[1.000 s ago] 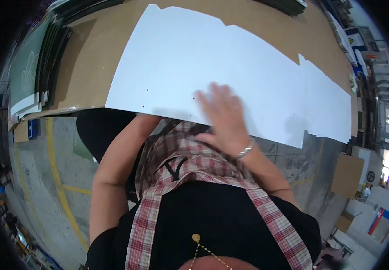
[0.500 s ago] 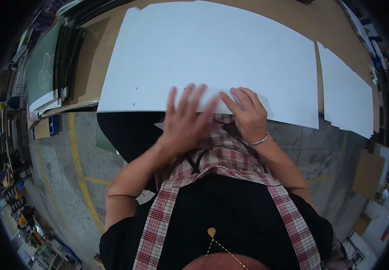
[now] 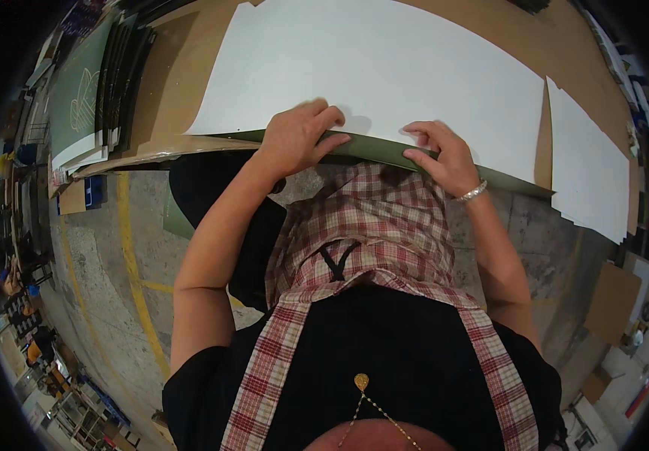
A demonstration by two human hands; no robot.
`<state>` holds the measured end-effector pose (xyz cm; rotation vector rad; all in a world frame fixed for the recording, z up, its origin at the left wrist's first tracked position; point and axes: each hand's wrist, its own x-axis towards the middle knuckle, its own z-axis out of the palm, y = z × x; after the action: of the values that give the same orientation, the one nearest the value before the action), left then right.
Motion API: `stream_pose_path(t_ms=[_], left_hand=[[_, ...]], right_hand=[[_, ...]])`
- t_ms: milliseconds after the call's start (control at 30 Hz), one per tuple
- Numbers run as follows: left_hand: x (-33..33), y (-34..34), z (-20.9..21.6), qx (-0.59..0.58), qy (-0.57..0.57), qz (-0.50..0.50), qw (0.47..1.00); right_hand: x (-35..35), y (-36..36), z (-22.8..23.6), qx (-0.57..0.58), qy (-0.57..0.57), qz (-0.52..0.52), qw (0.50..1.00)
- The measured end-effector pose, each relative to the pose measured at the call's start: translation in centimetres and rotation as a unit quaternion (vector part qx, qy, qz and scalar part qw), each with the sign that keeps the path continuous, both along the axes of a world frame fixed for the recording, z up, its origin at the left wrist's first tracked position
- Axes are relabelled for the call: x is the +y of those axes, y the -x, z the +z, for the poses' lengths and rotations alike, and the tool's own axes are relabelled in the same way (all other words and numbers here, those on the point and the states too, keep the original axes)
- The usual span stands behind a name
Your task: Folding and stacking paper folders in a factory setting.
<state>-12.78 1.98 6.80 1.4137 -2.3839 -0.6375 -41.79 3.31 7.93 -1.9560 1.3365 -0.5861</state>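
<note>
A large sheet (image 3: pixel 384 68), white on top, lies across the work surface in front of me. Its near edge is curled upward, so a strip of dark green underside (image 3: pixel 377 151) shows. My left hand (image 3: pixel 298 135) is closed on this edge left of the middle, thumb against the green side and bent fingers over the white. Farther right, my right hand (image 3: pixel 450 159) grips the same edge in a similar way, thumb on the green strip. A bracelet is on the right wrist. Whether more sheets lie under this one is hidden.
Brown cardboard (image 3: pixel 163 83) covers the table. At the left stands a stack of dark green sheets (image 3: pixel 76 116) with a pale line drawing on one. White sheets (image 3: pixel 591 158) lie at the right. Below are a grey floor with yellow lines, a blue box (image 3: pixel 95 192) and a cardboard panel (image 3: pixel 610 301).
The flat near edge has been lifted and curled, exposing its green underside. My left hand has gone from spread and blurred to gripping the edge. My right hand has moved slightly right.
</note>
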Motion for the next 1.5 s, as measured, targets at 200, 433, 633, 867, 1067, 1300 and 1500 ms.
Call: stream_pose_path(t_ms=[200,433,633,867,1067,1300,1500], left_hand=[[-0.7,-0.7,-2.7,0.001,0.192,-0.025,0.981],[0.3,-8.5,-2.4,0.187,0.439,0.548,0.687],[3.3,-4.3,-0.9,0.679,-0.095,0.32,0.654],[2.5,8.1,-1.0,0.204,0.265,0.112,0.936],[2.0,10.3,-1.7,0.077,0.152,0.035,0.985],[2.1,11.3,-2.6,-0.123,0.16,0.009,0.979],[2.0,10.9,-2.6,-0.125,0.141,0.005,0.982]], right_hand=[[1.0,-4.8,-3.0,0.006,0.299,0.19,0.935],[0.8,-5.2,-3.5,-0.033,0.261,0.182,0.947],[0.3,-4.6,-4.1,-0.059,0.244,0.202,0.947],[0.9,-4.1,-5.2,0.051,0.167,0.199,0.964],[4.6,-3.6,-6.4,-0.029,0.223,0.115,0.968],[13.5,7.0,-4.0,-0.257,-0.029,-0.463,0.848],[6.9,13.9,-3.5,-0.456,-0.119,-0.439,0.765]])
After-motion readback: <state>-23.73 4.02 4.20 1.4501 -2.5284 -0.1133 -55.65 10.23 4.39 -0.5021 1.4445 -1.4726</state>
